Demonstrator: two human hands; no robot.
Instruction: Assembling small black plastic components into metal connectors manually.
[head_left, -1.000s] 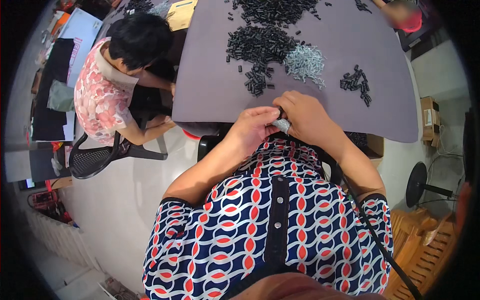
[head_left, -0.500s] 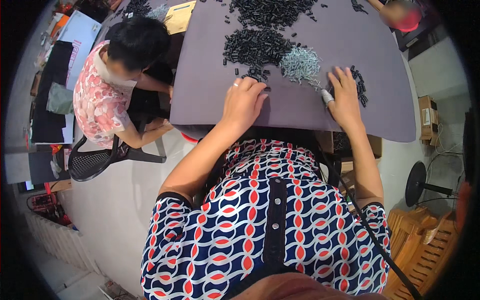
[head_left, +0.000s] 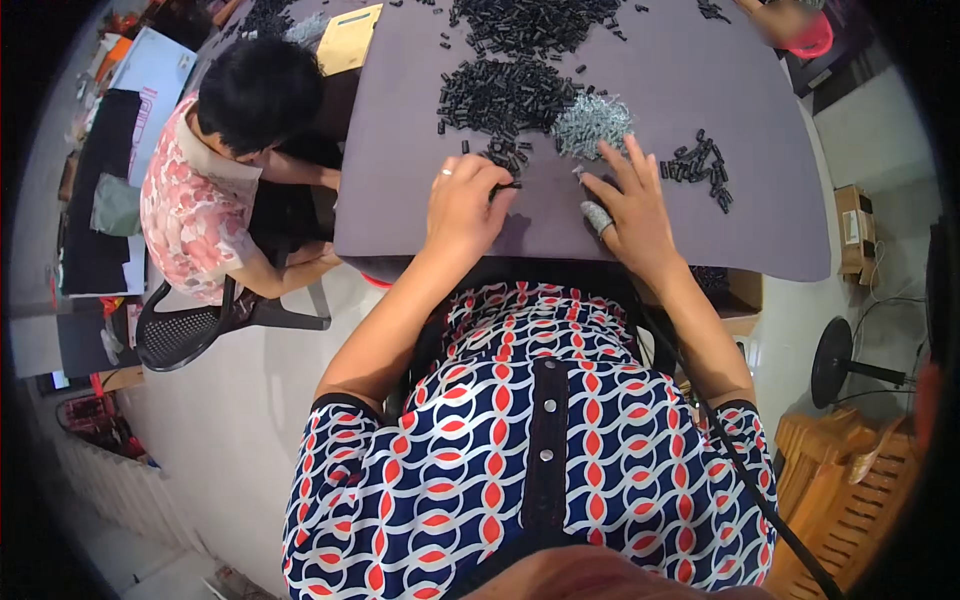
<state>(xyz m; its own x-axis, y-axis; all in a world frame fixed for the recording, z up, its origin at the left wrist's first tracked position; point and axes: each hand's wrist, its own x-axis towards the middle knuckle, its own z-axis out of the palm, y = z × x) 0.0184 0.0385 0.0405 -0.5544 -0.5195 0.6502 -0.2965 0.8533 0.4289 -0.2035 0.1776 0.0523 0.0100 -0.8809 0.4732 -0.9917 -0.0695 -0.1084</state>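
Note:
My left hand (head_left: 463, 208) is closed near the table's front edge, a ring on one finger. Between its thumb and forefinger sits a small black cylindrical piece (head_left: 513, 185). Just beyond lies a large heap of such black pieces (head_left: 505, 92), with stray ones near my knuckles. My right hand (head_left: 634, 212) has its fingers spread low over the cloth, at the near edge of a pile of small silver screws (head_left: 590, 125). A grey wrap (head_left: 597, 217) covers its thumb. By the forefinger tip is a tiny silver bit, probably a screw.
A smaller group of black pieces (head_left: 700, 168) lies right of my right hand. Another black heap (head_left: 535, 22) and a yellow envelope (head_left: 348, 38) are farther off. A person (head_left: 205, 190) sits on the left; another person's arm shows beside a red bowl (head_left: 812, 35).
My right hand has moved left, from beside the smaller black group to the screw pile's near edge. The left hand has shifted slightly, keeping its pinch. The seated person's head has moved.

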